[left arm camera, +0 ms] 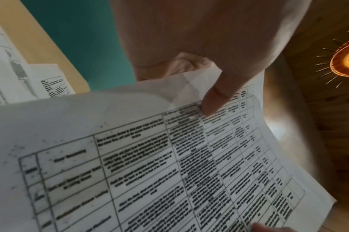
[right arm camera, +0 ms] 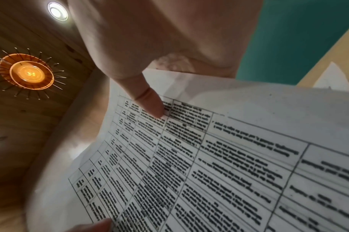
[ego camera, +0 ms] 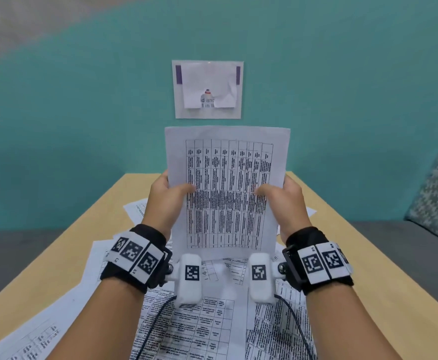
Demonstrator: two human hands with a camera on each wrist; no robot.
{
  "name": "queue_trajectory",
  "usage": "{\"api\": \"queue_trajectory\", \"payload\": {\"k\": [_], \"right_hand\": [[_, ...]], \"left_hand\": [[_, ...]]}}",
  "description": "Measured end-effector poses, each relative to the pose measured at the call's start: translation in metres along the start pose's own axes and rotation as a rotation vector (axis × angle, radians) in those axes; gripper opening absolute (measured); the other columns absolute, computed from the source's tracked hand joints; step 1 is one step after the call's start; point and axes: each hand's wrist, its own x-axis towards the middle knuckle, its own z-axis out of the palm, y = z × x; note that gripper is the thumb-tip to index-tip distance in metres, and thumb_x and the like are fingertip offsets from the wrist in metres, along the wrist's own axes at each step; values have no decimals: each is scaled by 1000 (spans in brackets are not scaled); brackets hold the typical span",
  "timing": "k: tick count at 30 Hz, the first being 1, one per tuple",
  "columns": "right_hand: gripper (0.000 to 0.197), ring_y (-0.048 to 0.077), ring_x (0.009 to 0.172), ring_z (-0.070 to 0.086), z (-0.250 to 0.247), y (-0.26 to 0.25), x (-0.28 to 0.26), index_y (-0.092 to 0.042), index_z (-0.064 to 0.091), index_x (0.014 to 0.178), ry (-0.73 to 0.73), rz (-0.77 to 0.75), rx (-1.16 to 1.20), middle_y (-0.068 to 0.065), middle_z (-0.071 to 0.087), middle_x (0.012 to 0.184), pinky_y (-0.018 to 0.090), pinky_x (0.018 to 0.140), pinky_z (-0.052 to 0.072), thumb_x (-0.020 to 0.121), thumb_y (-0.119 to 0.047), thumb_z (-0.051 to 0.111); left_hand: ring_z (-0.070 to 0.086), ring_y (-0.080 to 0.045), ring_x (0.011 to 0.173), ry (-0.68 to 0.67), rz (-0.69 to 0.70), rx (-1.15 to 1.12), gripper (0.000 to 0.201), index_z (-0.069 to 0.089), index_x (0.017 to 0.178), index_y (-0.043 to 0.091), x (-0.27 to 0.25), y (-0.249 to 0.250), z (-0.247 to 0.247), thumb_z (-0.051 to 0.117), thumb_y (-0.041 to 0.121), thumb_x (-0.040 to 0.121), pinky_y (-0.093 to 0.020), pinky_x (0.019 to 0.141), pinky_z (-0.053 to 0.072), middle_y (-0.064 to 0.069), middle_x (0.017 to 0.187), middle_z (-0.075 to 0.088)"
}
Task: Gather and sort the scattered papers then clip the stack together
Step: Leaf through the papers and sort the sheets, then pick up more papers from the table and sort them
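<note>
1. The room has a teal wall [ego camera: 82, 126] behind the surface, with a laminated notice [ego camera: 207, 89] fixed on it. The wrist views show a wooden ceiling with an orange lamp [right arm camera: 28, 73].
2. The surface [ego camera: 64, 245] is a light wooden top, and grey seating [ego camera: 394, 245] is at its sides.
3. Scattered papers [ego camera: 207, 326] cover the middle and the near part of the surface. They overlap at different angles and all carry printed tables. No clip is visible in any view.
4. The held sheet [ego camera: 225, 188] stands nearly upright above the scattered papers, raised between both hands with the table facing the person.
5. The left hand [ego camera: 164, 201] pinches the left edge of this sheet, the thumb on the front and the fingers behind. The right hand [ego camera: 285, 201] holds the right edge in the same way. So each grip is closed on the held sheet.
6. The step in hand seems to be reading the sheet to decide its place in the order. To do it well, the person should keep a light pinch at the edges so the page does not crease, then lay it flat in one corner of the surface as the base of the stack. The other pages should be aligned on it, all edges squared, before any clip goes on.
</note>
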Motion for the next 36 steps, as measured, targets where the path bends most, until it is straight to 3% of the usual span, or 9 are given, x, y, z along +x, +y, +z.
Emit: {"api": "queue_trajectory", "payload": {"k": [4, 8, 16, 20, 24, 27, 30, 32, 36], "right_hand": [[30, 17, 103, 68, 0, 14, -2, -21, 67, 105, -81, 106, -23, -5, 73, 106, 36, 95, 51, 87, 3, 66], [30, 18, 103, 71, -4, -2, 0, -15, 69, 112, -96, 49, -14, -2, 76, 109, 38, 96, 53, 85, -1, 71], [14, 18, 69, 65, -12, -35, -8, -18, 64, 99, -104, 28, 12, 4, 71, 84, 30, 63, 51, 88, -10, 69], [11, 18, 66, 66, -12, -47, -16, -17, 67, 96, -99, -11, -50, 3, 72, 79, 29, 62, 52, 88, -10, 68], [12, 22, 72, 64, 5, -34, -31, -13, 68, 94, -148, 96, -160, 8, 71, 83, 35, 70, 52, 86, -6, 71], [20, 22, 81, 62, 7, -5, -30, -6, 70, 106, -255, 282, -493, 9, 70, 99, 34, 77, 52, 88, -14, 72], [64, 25, 107, 61, -4, 17, -28, -2, 56, 136, -305, 406, -1142, 13, 60, 137, 33, 89, 51, 88, -42, 73], [86, 30, 138, 45, -13, 22, -32, -3, 37, 152, -290, 460, -1361, 15, 40, 157, 40, 112, 40, 89, -53, 68], [89, 28, 147, 36, -14, 17, -44, -11, 33, 155, -366, 594, -1409, 11, 33, 162, 40, 119, 30, 88, -63, 60]], "left_hand": [[70, -22, 112, -69, -73, 111, 47, 64, 128, 14, -6, -10, -3, 72, -7, 86, -51, 109, 51, 1, 118, 75], [73, -21, 104, -76, 28, 178, 35, 69, 116, 16, -11, 17, -11, 73, -6, 88, -39, 94, 59, -2, 112, 77], [72, -8, 72, 24, -117, 86, 34, 65, 122, 3, -40, 22, -72, 63, -13, 93, -18, 57, 55, -9, 113, 75], [72, -20, 110, 110, -291, -111, 50, 64, 137, 6, -61, -15, -108, 62, -15, 92, -42, 111, 51, -7, 132, 72], [65, -28, 119, 183, -420, -319, 39, 66, 126, -4, -65, -39, -119, 67, -13, 88, -37, 100, 56, -13, 131, 67], [60, -33, 128, 203, -484, -365, 113, 60, 137, 0, -39, -88, -137, 105, 9, 34, -45, 91, 60, -14, 142, 58], [50, -42, 139, 183, -531, -389, 166, 43, 155, 17, 16, -179, -164, 99, 8, -2, -68, 102, 47, -12, 158, 48], [53, -44, 135, 150, -548, -378, 155, 42, 154, 15, 5, -159, -157, 96, -1, 10, -72, 105, 41, -12, 152, 55], [50, -49, 136, 179, -545, -369, 98, 52, 143, 5, -18, -131, -145, 85, 2, 50, -76, 107, 36, -16, 148, 57]]}}
